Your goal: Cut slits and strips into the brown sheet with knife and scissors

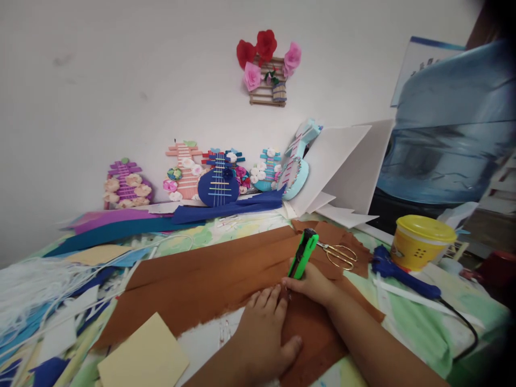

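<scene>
A large sheet of brown crepe-like paper lies across the table, its near edge ragged. My left hand presses flat on it with fingers stretched forward and thumb apart. Just right of those fingertips, my right hand is closed around a green and black utility knife. The knife stands almost upright, its lower end at the brown paper; the blade cannot be made out clearly. Gold-handled scissors rest on the paper beyond my right hand. A cream paper square lies at the front left.
Several paper-and-yarn instrument models, one a dark blue lute, stand along the wall. White cords and scraps cover the left side. On the right are a blue glue gun with its cable, a yellow tub, white boards and a water bottle.
</scene>
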A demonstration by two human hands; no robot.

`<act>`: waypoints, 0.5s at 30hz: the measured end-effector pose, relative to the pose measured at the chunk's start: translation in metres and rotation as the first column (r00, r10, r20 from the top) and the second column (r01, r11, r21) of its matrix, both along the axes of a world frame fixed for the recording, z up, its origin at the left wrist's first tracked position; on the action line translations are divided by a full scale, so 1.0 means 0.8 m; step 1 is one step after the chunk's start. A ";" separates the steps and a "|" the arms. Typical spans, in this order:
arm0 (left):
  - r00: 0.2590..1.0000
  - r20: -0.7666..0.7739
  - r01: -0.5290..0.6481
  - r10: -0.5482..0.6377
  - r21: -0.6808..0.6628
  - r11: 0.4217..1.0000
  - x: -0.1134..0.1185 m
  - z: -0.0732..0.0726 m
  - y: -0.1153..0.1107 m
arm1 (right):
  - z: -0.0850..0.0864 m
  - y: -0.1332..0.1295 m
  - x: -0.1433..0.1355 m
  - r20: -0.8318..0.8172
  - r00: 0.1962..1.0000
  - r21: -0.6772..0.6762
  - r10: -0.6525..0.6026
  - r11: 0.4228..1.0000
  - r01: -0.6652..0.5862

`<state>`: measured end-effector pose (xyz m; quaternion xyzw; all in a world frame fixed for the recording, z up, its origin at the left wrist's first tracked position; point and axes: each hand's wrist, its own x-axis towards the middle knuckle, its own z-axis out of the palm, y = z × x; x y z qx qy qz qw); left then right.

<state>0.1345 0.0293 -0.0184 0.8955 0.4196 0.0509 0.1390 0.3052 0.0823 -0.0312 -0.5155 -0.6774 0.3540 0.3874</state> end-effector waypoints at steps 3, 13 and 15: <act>1.000 -0.003 -0.004 0.004 0.007 1.000 -0.001 -0.002 0.001 | -0.001 0.002 0.002 -0.073 0.994 0.008 -0.086 0.996 0.087; 1.000 0.004 0.004 -0.004 0.049 0.999 -0.001 -0.007 0.001 | -0.005 -0.001 -0.003 -0.009 0.999 -0.032 -0.036 0.999 0.036; 1.000 0.010 0.004 -0.004 0.054 0.999 -0.001 -0.008 0.001 | -0.003 -0.002 -0.004 0.008 1.000 -0.026 -0.025 0.999 0.025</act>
